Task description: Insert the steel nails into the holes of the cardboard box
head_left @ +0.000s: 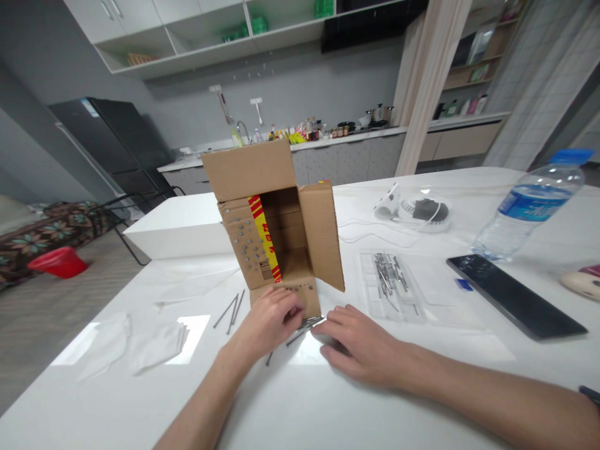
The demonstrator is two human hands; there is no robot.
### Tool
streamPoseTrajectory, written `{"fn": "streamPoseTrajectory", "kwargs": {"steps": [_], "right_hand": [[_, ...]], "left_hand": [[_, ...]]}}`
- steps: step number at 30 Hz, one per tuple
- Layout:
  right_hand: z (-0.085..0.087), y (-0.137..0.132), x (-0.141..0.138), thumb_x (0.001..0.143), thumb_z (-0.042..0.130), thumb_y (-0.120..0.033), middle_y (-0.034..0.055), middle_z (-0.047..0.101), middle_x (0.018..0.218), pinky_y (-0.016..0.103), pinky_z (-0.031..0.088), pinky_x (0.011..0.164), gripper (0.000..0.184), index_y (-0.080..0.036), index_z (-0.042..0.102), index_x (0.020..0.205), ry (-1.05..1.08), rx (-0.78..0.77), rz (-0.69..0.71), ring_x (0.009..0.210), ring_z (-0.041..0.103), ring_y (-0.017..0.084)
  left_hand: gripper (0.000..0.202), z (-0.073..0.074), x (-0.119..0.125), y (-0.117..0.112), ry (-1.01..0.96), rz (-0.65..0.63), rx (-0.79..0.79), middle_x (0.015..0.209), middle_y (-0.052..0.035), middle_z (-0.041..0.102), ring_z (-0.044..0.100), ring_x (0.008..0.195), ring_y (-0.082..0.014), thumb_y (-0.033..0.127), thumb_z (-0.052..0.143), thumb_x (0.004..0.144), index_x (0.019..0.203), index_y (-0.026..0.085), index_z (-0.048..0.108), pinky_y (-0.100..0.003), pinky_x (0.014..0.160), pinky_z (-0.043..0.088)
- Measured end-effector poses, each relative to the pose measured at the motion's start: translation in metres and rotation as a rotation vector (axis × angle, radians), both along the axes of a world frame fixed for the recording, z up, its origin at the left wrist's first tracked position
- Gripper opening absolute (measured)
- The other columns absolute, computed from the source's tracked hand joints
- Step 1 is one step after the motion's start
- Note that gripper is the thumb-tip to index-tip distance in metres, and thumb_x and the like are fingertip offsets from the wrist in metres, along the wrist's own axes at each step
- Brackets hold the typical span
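A cardboard box (293,225) stands open on the white table, its flaps spread. Several nail heads (250,247) dot its left flap, and a row of small holes or heads runs along its lower flap (309,299). Over that lower flap rests my left hand (274,315), its fingers curled inward and closed; whatever they hold is hidden. My right hand (354,344) lies on the table to the right, thumb apart from its bent fingers. Its fingertips are at a small pile of loose nails (302,330) between the hands. More long nails (233,310) lie left of the box.
To the right is a clear divided case (391,284) of nails, with a black phone (515,297), a water bottle (529,206) and a white round device (424,212) beyond. White tissues (157,347) lie at left, near a white raised block (182,228).
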State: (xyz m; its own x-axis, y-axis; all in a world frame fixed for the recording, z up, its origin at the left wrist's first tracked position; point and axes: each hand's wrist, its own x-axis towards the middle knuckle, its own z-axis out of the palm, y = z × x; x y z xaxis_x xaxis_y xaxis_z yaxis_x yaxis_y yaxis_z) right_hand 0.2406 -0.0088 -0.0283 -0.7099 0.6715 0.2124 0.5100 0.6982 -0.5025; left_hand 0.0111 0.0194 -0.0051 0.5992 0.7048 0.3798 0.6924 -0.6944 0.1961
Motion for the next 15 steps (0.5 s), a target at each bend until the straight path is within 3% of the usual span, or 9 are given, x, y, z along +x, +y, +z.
{"fn": "streamPoseTrajectory", "kwargs": {"steps": [15], "right_hand": [[0.0009,0.0000,-0.0005,0.093,0.054,-0.020,0.0056,0.063,0.090,0.036,0.039,0.083,0.015,-0.018,0.065,0.103,-0.004,-0.008,0.000,0.088,0.056,0.021]], "left_hand": [[0.020,0.0037,0.0017,-0.0034,0.010,-0.029,-0.081,0.073,-0.0016,0.069,0.062,0.074,-0.0186,0.019,0.054,0.096,0.079,0.019,0.064,-0.037,0.078,0.046]]}}
